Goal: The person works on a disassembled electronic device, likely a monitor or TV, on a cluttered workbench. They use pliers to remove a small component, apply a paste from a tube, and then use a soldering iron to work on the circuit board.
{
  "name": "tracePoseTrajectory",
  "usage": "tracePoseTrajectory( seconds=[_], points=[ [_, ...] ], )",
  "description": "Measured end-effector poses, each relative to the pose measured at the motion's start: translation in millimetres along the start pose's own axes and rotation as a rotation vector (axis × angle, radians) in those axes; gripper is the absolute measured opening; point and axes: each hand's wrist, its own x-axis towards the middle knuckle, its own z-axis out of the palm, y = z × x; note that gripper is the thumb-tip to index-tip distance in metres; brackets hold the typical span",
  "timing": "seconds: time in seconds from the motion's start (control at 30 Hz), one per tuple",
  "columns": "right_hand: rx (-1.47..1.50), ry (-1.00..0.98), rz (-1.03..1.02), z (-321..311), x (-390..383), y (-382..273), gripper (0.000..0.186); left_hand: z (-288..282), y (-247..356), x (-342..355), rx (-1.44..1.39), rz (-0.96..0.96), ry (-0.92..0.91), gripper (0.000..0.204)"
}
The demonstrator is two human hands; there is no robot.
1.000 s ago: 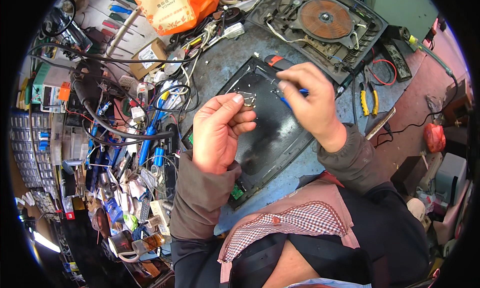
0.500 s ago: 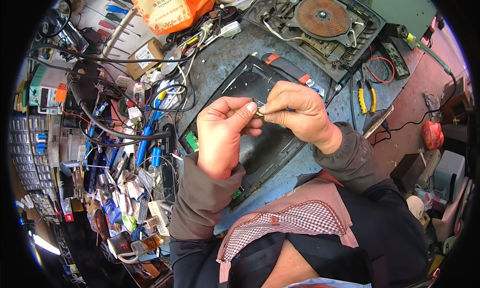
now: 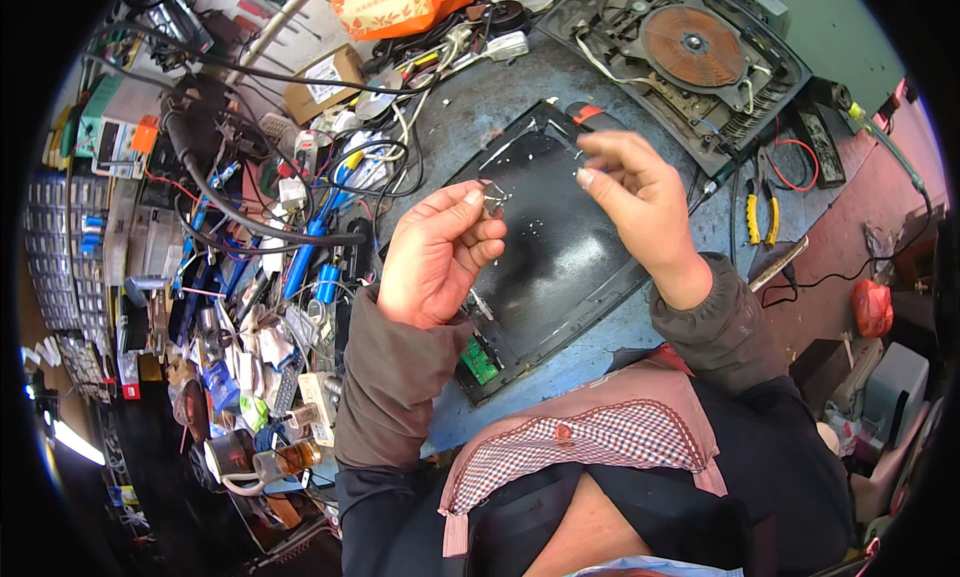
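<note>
Between the thumb and fingers of my left hand is a small, thin, bent metal piece; its exact kind is too small to make out. My right hand is raised to the right of it, thumb and fingers apart, fingertips slightly blurred, and I see nothing held in it. Beneath both hands lies a black shallow panel with white specks on its surface. A green circuit board sits at its near left edge. A red and black tool handle shows past the panel's far edge, partly behind my right hand.
An opened induction cooker with a copper coil stands at the far right. Yellow-handled pliers lie below it. Cables, tools and parts crowd the left, near a cardboard box and an orange bag. A glass mug stands lower left.
My hands have separated: the right has let go and moved up and right, while the left keeps the small metal piece. The whole view has shifted slightly.
</note>
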Motion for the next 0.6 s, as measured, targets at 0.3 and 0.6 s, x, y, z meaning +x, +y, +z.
tracePoseTrajectory(
  seconds=[0.3,0.6],
  points=[
    [-0.103,-0.547,-0.038,21.9,1.8,-53.1,0.023,-11.1,1.6,-28.7,0.133,0.085,0.041,0.023],
    [-0.114,-0.684,-0.275,52.1,0.3,-46.1,0.021,-36.2,-4.4,-62.4,0.117,0.262,0.142,0.020]
  ],
)
